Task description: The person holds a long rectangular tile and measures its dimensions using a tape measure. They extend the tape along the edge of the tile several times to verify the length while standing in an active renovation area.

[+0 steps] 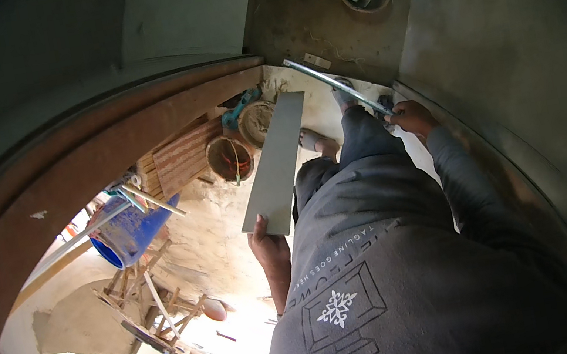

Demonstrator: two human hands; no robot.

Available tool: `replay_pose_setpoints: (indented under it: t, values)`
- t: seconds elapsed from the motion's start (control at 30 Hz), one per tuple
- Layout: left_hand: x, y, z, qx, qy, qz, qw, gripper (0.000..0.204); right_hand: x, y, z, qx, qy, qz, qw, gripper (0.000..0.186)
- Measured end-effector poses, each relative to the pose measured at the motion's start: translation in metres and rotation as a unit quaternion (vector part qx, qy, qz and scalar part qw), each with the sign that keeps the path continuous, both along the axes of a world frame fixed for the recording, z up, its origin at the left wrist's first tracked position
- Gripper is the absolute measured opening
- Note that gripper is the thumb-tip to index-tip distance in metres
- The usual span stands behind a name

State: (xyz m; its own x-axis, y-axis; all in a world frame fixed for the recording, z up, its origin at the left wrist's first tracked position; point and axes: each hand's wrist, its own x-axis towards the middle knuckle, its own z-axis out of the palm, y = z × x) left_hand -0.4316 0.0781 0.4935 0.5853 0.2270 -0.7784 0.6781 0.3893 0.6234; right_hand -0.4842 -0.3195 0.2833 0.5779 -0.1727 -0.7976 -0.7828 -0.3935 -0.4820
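Note:
My left hand (266, 243) grips the near end of a long, narrow grey tile strip (275, 163), held beside my left leg. My right hand (410, 117) is closed on the lower end of a long, slim metal bar (331, 83), which angles up and left over my right foot toward the threshold. Both feet, in sandals, show below my grey top and dark trousers.
Beyond the threshold, a round tub (366, 7) holds tools. A brown doorframe (41, 165) curves along the left. Near it are buckets (229, 157), a teal tool (238, 109), striped boards (186, 157), a tipped blue barrel (131, 229) and wooden trestles (155, 303).

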Motion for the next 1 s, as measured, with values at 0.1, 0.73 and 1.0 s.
replay_pose_setpoints:
  t: [0.1,0.73,1.0]
  values:
    - [-0.008,0.017,-0.007,-0.006,-0.015,0.015,1.000,0.029,0.005,0.007,0.012,0.012,0.037,0.042,0.998,0.045]
    - [-0.064,0.160,0.004,0.120,-0.154,0.096,0.976,0.026,0.106,0.154,0.206,0.177,-0.105,0.345,0.916,0.036]
    - [-0.116,0.209,0.024,0.136,-0.185,0.132,0.964,0.020,0.164,0.268,0.265,0.120,-0.163,0.527,0.825,0.035]
